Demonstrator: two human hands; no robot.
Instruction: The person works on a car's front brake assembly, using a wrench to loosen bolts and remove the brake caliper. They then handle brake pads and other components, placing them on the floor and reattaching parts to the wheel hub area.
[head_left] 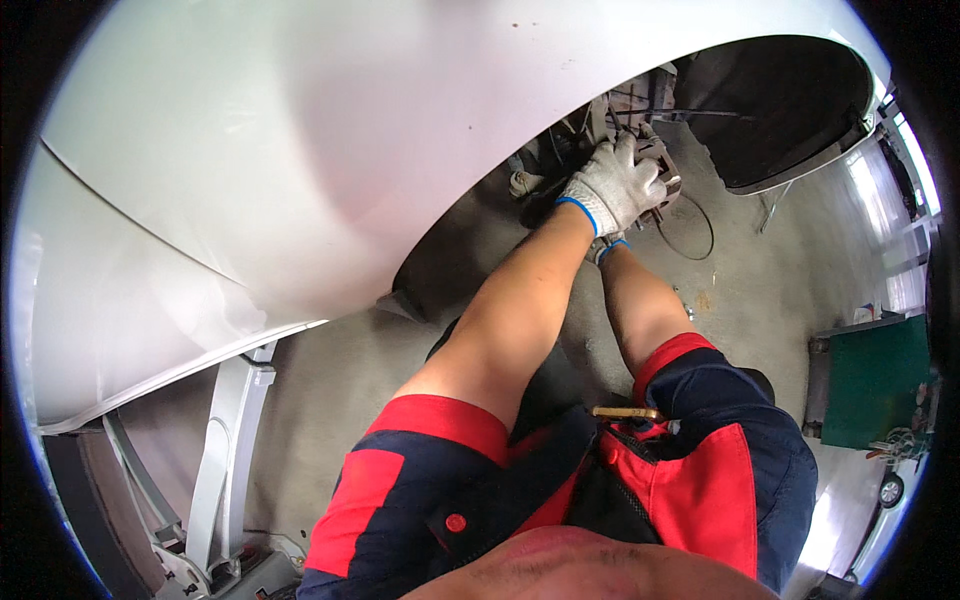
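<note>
Red-and-navy work shirt (pixel 560 490) fills the lower frame, short sleeves w/ red cuffs, a brass-coloured tool tip (pixel 625 412) poking from the chest pocket. Both bare forearms run up from it toward the wheel arch of a white car (pixel 300 150), raised on a lift arm (pixel 225 450) at lower left.

Left hand (pixel 612 185), in a grey knit glove w/ blue cuff band, lies flat over the brake assembly (pixel 662 170) inside the arch; fingers pressed together & curled over the metal part, pointing up-left. Right hand (pixel 603 247) sits directly below & behind the left wrist, mostly hidden by it; only a bit of glove cuff shows, so can't tell how its fingers stand or what they grip.

Brake assembly is at upper right of centre, under the fender edge, w/ dark suspension parts & cables just behind it. A thin black wire (pixel 690 225) loops down from it over the concrete floor (pixel 760 290). Dark wheel-arch liner (pixel 790 100) curves away to the right.

Green cart (pixel 880 380) stands well apart at the right edge, near bright shop windows. White car body takes up the whole upper left, its sill line bending w/ the lens.
</note>
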